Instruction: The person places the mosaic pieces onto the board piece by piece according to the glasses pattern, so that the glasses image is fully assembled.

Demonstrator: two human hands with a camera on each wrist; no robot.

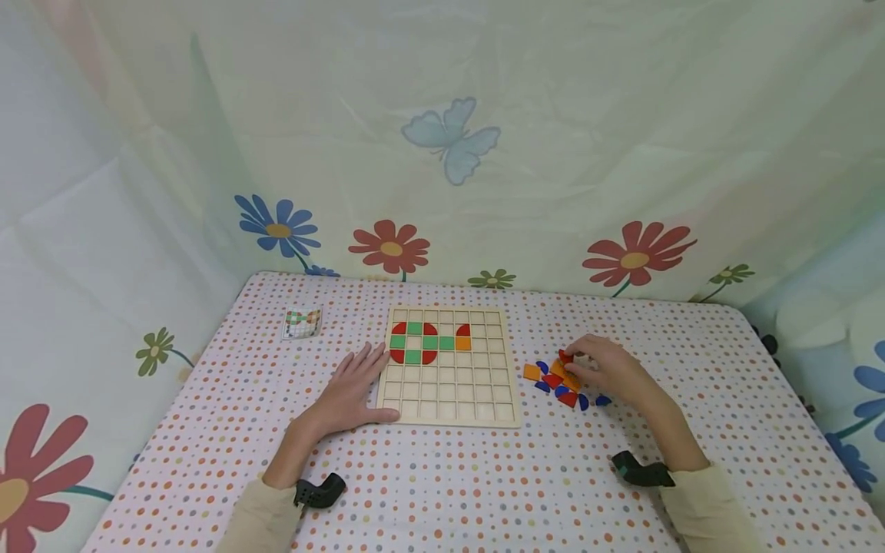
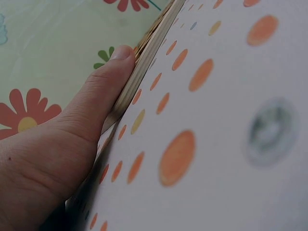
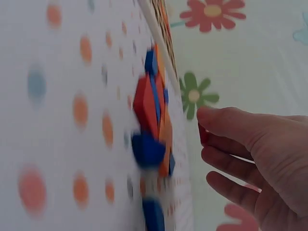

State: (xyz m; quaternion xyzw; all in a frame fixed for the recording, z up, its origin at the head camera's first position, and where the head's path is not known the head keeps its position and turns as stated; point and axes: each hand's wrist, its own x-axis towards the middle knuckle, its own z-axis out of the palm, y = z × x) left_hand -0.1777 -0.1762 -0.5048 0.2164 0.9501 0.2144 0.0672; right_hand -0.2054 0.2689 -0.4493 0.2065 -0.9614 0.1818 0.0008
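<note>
A square wooden grid board (image 1: 449, 392) lies mid-table, its upper left cells filled with green squares, red quarter-circle pieces and one orange square (image 1: 463, 343). My left hand (image 1: 351, 390) rests at the board's left edge with fingers spread; in the left wrist view the thumb (image 2: 103, 84) lies along the wooden rim. Over a loose pile of pieces to the right of the board, my right hand (image 1: 608, 369) pinches a red piece (image 3: 202, 134) between thumb and fingers. Several blue pieces (image 1: 584, 402), red ones (image 1: 568, 399) and orange squares (image 1: 531, 372) make up the pile.
A small printed pattern card (image 1: 302, 323) lies at the table's back left. Dotted cloth (image 1: 429, 491) covers the table. A curtain with flowers and a butterfly (image 1: 452, 138) hangs behind and at the sides. Black devices are strapped at both wrists.
</note>
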